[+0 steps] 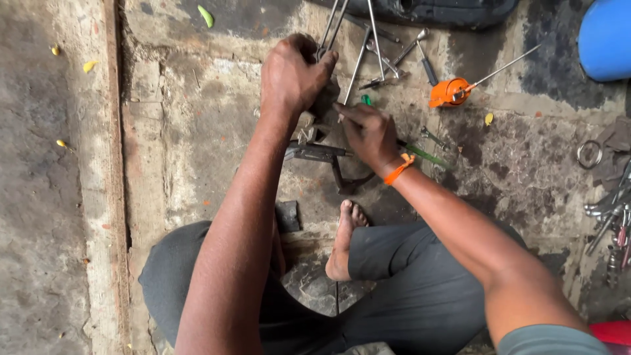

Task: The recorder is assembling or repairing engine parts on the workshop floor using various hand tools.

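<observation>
A person sits cross-legged on a stained, cracked concrete floor (197, 131), seen from above, one bare foot (343, 243) tucked in front of dark trousers. The left hand (292, 73) reaches forward, its fingers closed in a fist around the lower end of a bundle of thin metal rods (355, 46), which fan upward and away from the body. Just to its right, the right hand (368, 135), with an orange band (399, 169) at the wrist, grips a green-handled tool (420, 154), likely a screwdriver, fingers wrapped narrowly round it and its tip pointed toward the base of the rods. Below the hands lies a dark metal clamp or vise-like piece (322, 154); how it joins the rods cannot be told. This looks like a fitting or adjusting step on the rod ends; a next move would call for a steady left grip while the tool is pressed or turned precisely. Farther right, well apart, lie an orange oil can with a long spout (450, 92), loose wrenches (414, 52), a metal ring (589, 154) and a blue container (605, 36).
</observation>
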